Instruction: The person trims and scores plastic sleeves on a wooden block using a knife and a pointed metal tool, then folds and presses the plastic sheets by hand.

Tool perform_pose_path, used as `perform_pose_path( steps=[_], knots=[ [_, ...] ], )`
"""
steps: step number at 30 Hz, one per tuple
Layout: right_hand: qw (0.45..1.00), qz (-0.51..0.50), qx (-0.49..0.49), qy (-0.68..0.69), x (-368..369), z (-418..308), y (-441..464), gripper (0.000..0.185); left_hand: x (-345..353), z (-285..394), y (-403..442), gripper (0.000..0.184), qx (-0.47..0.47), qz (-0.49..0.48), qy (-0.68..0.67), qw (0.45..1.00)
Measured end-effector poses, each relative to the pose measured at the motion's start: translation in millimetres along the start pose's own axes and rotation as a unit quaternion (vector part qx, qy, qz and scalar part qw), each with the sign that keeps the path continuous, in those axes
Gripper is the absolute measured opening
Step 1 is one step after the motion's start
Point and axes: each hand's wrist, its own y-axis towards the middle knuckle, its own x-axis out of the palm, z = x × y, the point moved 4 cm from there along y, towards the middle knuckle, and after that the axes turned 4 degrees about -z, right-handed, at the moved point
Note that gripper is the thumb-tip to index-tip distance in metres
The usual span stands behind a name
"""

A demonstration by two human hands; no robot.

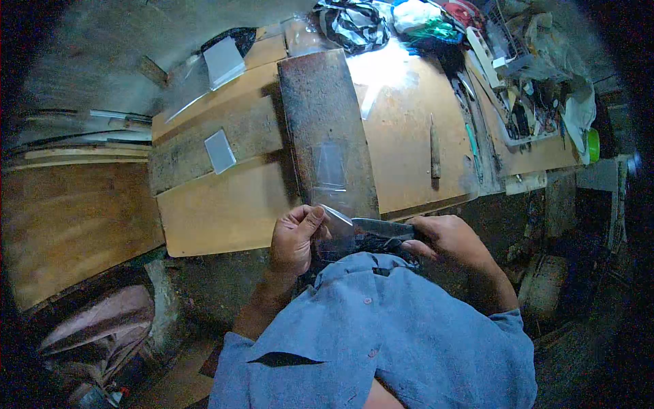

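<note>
In front of my chest, my left hand (294,238) pinches a thin, clear, sheet-like piece (336,216) between thumb and fingers. My right hand (449,240) is wrapped round the dark handle of a knife (379,228). The blade points left, and its tip meets or nearly meets the edge of the clear piece; I cannot tell which. Just beyond my hands, another clear sheet (330,163) lies on a dark, worn board (323,95). To the left, a small clear rectangular piece (220,151) rests on a wooden plank (184,160).
Whitish rectangular sheets (223,63) lie at the table's (225,215) far left. A slim pointed tool (434,150) lies on the right half. Farther right stands a white basket (538,136) of tools. Bags (354,26) are heaped at the back, beside a bright light patch.
</note>
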Motion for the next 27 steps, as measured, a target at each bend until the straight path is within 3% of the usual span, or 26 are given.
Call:
perform_pose_path(
  steps=[7,9,12,18,27],
  knots=[
    [1.000,-0.010,-0.003,0.003,1,2,5,0.033,3,1,-1,0.021,0.011,-0.007,0.030,0.999],
    [1.000,-0.012,-0.005,-0.003,4,3,9,0.033,14,7,-5,0.016,0.003,-0.042,0.139,0.989],
    [1.000,-0.008,-0.006,0.025,7,-1,16,0.033,23,5,-8,0.013,-0.039,-0.069,0.177,0.981],
    [0.999,-0.014,-0.036,0.011,15,-5,31,0.036,29,-5,-10,0.011,-0.065,-0.107,0.123,0.984],
    [0.998,-0.043,-0.046,-0.026,17,-14,47,0.036,35,-9,-18,0.011,-0.119,-0.173,0.174,0.962]
  ],
)
